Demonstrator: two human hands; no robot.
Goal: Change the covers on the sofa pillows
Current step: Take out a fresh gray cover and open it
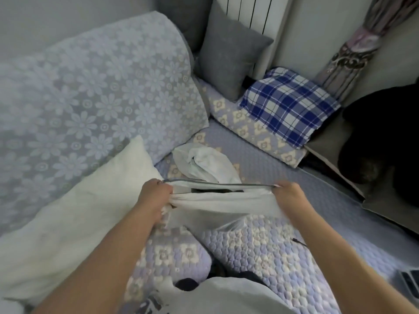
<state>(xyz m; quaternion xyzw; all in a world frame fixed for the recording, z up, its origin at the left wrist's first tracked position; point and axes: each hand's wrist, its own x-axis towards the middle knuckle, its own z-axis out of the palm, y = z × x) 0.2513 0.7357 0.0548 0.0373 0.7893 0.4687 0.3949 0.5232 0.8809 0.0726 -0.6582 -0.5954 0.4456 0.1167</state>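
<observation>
- Left hand (156,193): fingers curled tight round left end of white cover (224,200), bunching cloth
- Right hand (289,193): fingers pinching right end of same cover, by zip edge
- Cover stretched taut between both hands, mouth pulled open w/ dark gap inside; held above quilted sofa seat (260,252)
- Bare white pillow (74,218) just left of left forearm, leaning on big floral back cushion (95,87)
- Crumpled white cloth (204,164) on seat just beyond cover, apart from hands
- Grey pillow (229,55) upright in far corner; blue checked pillow (288,105) beside it, lying on seat edge
- Curtain (349,57) at top right, dark bulky thing (383,137) at right, can't tell what
</observation>
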